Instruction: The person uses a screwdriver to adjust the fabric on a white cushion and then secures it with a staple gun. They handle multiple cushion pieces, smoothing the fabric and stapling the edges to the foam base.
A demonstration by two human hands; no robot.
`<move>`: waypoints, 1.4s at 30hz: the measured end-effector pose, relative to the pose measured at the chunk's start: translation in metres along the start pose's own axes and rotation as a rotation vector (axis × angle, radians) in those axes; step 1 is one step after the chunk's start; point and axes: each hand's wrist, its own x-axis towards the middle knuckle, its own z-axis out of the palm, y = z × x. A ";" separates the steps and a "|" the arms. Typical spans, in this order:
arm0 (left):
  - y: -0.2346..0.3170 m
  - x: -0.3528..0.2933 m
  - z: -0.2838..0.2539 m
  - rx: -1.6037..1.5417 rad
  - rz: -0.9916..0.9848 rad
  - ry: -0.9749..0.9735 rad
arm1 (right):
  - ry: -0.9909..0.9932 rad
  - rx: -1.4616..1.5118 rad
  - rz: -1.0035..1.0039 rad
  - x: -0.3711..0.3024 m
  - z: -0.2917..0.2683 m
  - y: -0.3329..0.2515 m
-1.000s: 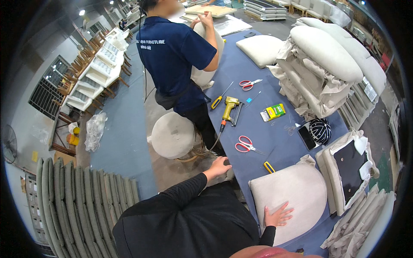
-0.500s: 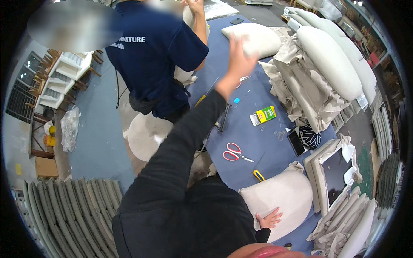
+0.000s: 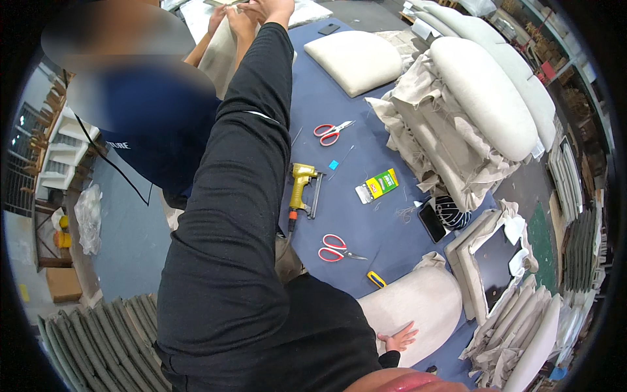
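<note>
My left arm stretches far across the view, and my left hand [image 3: 274, 9] is at the top edge beside the co-worker's hands [image 3: 228, 23]. They are at the upper end of a beige upholstered cushion [image 3: 219, 59]. The top edge cuts my left hand off, so its grip cannot be made out. At the lower right, my right hand [image 3: 398, 337] lies open, fingers spread, on a rounded beige cushion [image 3: 428, 297]. A yellow-handled tool [image 3: 376, 279] and red-and-white scissors [image 3: 333, 248] lie near that cushion on the blue table [image 3: 349, 284].
A gold staple gun [image 3: 302, 189], a second pair of scissors [image 3: 331, 133], a green-yellow box [image 3: 379, 186] and a phone [image 3: 431, 222] lie on the table. Cushions [image 3: 483, 98] are piled at the right. A co-worker [image 3: 157, 130] stands at the left, near stacked grey panels [image 3: 108, 340].
My left hand has moved up and left from over the table to the co-worker's hands. The co-worker's body has shifted left in view, and the staple gun shows fully. My right hand stays on the cushion.
</note>
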 end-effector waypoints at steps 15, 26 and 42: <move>0.021 -0.072 -0.005 -0.301 -0.054 -0.108 | -0.029 -0.040 0.065 0.023 -0.006 -0.016; 0.068 -0.584 -0.188 -0.407 -0.125 -1.232 | 0.053 0.030 0.003 0.008 0.004 -0.003; 0.086 -0.556 -0.225 -0.352 0.074 -1.773 | 0.059 0.009 0.127 0.016 0.004 -0.019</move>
